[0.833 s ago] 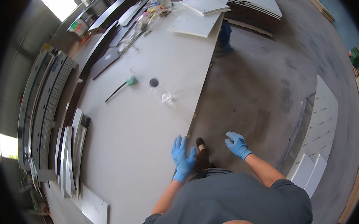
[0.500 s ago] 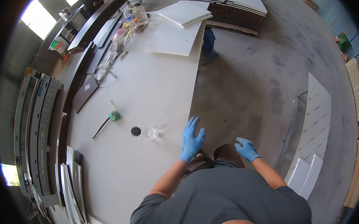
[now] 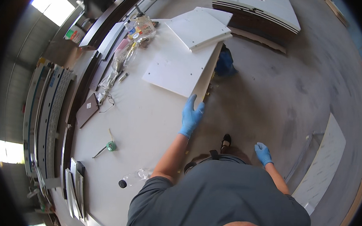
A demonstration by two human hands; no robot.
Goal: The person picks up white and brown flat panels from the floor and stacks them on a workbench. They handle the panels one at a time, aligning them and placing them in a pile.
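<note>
My left hand [image 3: 192, 117], in a blue glove, is open with its thumb apart from the fingers. It holds nothing. Its fingertips reach the near corner of a white panel [image 3: 173, 73] with small dark holes, lying at the table edge; whether they touch it I cannot tell. On top of that panel, farther off, lies another white panel [image 3: 196, 29]. My right hand [image 3: 263, 154], also blue-gloved, hangs over the floor at my right side with its fingers curled in and nothing visible in them.
On the white table [image 3: 143, 123] lie a clear bottle with a black cap [image 3: 134, 178], a small green round object [image 3: 111, 145], a brown board [image 3: 87, 110] and plastic bags [image 3: 117, 63]. A panel stack [image 3: 253, 20] stands ahead. A long panel [image 3: 325, 157] leans at right. Another person [image 3: 97, 0] is far left.
I have moved forward along the table, so the white panels are closer and the bottle lies farther back. My left hand has come up to the panel's corner. My right hand's fingers have curled in.
</note>
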